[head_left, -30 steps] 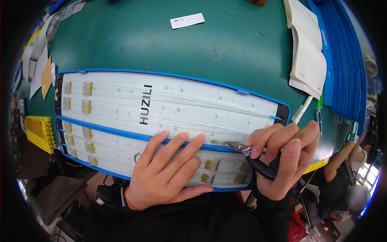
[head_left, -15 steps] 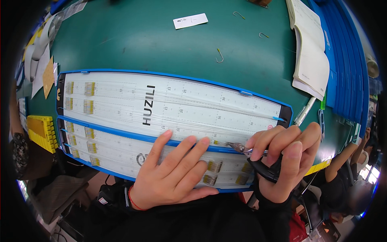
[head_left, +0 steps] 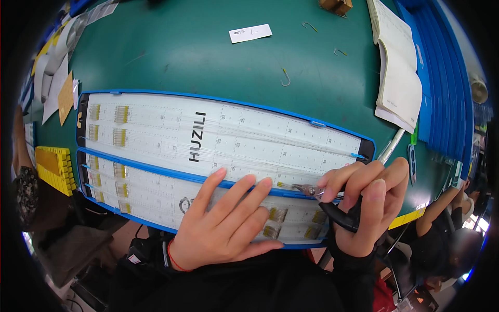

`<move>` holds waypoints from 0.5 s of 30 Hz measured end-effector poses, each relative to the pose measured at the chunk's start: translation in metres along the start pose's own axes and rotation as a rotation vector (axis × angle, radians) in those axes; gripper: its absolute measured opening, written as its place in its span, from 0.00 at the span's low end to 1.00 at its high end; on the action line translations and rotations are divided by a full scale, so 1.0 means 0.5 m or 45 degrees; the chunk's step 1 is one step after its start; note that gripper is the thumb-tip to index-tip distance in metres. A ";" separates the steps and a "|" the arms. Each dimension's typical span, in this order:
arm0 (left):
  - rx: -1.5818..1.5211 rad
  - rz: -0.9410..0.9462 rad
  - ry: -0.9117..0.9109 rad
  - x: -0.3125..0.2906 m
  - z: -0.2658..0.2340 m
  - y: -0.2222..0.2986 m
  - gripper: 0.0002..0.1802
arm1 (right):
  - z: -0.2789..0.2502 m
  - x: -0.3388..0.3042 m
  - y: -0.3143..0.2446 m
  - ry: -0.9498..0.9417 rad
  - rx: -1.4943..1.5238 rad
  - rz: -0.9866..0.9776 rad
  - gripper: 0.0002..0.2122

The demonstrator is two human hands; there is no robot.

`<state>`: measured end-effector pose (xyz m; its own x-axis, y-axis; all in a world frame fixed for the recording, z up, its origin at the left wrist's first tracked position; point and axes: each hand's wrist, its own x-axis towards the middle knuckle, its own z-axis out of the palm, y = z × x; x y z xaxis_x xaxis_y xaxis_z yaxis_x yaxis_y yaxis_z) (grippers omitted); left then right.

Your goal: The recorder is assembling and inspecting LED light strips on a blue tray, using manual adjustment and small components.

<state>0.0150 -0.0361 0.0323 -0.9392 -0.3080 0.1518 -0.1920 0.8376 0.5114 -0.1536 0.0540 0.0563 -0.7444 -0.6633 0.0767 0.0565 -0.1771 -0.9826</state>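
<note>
A long white rig box (head_left: 171, 112) with blue rims lies open on the table. Rows of fish hooks with yellow shanks (head_left: 121, 114) are fixed in it, and thin clear lines run along both halves. My left hand (head_left: 221, 229) rests on the box's near half, fingers stretched out and slightly spread, their tips near the blue middle edge. A pair of pliers (head_left: 307, 190) with black handles is in my right hand (head_left: 377, 200), fingers curled round it. The jaws point left at a small yellow-shanked hook (head_left: 283, 184); whether they grip it I cannot tell.
Three loose hooks, one of them a yellow-tipped hook (head_left: 285, 77), lie on the green table (head_left: 171, 57) beyond the box. A white paper slip (head_left: 250, 33) is there too. An open notebook (head_left: 400, 73) and blue trays (head_left: 444, 88) are at right; a yellow block (head_left: 54, 169) stands left.
The view has shifted slightly, so the table items appear a little lower. Both hands and the pliers keep nearly the same place on the box.
</note>
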 end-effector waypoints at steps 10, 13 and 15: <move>-0.109 -0.026 -0.118 -0.008 -0.022 0.011 0.32 | 0.003 0.171 -0.032 -0.441 -1.472 -0.235 0.11; -0.102 0.009 -0.177 -0.008 -0.029 0.002 0.34 | 0.037 0.223 0.025 -0.558 -1.709 -0.071 0.12; -0.093 0.069 -0.162 -0.015 -0.024 -0.007 0.33 | 0.062 0.236 0.035 -0.683 -1.715 0.005 0.09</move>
<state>0.0259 -0.0423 0.0395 -0.9770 -0.1995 0.0749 -0.1230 0.8150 0.5663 -0.2198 -0.0501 0.0533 -0.3950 -0.9027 -0.1705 -0.8234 0.4301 -0.3702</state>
